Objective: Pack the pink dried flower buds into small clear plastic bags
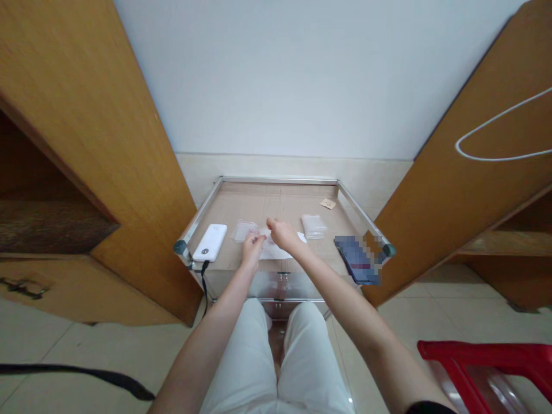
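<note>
Over a white sheet of paper [276,250] on a small cart top, my left hand [253,248] has its thumb and fingers pinched together. Whatever it pinches is too small to make out. Just to its right and slightly higher, my right hand [283,234] is closed, its fingertips curled in; anything inside is hidden. A clear plastic bag [241,231] with faint pinkish marks lies beside my left hand. To the right of my right hand is a stack of clear plastic bags [314,226].
A white power bank [211,241] with a black cable sits at the left. A dark, partly blurred flat object [356,259] lies at the right edge. A small tan packet [328,203] is near the back. Metal rails [280,180] border the cart; a red stool [487,351] stands lower right.
</note>
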{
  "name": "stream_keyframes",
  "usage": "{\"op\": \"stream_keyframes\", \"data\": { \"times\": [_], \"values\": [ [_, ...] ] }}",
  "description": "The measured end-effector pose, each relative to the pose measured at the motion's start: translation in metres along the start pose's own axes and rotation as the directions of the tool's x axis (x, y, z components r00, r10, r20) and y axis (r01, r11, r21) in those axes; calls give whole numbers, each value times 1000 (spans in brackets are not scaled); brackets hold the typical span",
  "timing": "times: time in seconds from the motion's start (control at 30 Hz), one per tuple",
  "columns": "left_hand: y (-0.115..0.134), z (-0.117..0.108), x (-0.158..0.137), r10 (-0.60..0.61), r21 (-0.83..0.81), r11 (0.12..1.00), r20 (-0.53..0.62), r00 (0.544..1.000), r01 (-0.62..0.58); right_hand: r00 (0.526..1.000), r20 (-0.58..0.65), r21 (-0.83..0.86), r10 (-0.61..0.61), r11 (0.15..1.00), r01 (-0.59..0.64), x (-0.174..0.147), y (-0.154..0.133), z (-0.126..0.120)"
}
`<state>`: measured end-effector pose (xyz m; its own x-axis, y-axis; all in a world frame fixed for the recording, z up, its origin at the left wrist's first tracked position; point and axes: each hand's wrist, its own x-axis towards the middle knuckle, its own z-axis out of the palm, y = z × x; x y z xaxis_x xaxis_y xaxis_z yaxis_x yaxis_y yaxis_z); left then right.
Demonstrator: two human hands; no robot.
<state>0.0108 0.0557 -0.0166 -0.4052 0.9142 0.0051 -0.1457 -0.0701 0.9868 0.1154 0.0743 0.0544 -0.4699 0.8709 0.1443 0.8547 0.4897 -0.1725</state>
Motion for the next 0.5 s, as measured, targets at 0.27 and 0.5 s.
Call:
{"op": "stream_keyframes", "data": {
  "times": [0.27, 0.5],
  "values": [
    [5, 2, -2, 54, 8, 998, 41, 998, -55, 997, 73, -108, -33, 993, 41, -1, -1, -4],
    [12, -4, 0, -79, -357, 925, 145, 986, 127, 995, 73, 317, -64, 948, 38, 8, 22, -7]
  ]
}}
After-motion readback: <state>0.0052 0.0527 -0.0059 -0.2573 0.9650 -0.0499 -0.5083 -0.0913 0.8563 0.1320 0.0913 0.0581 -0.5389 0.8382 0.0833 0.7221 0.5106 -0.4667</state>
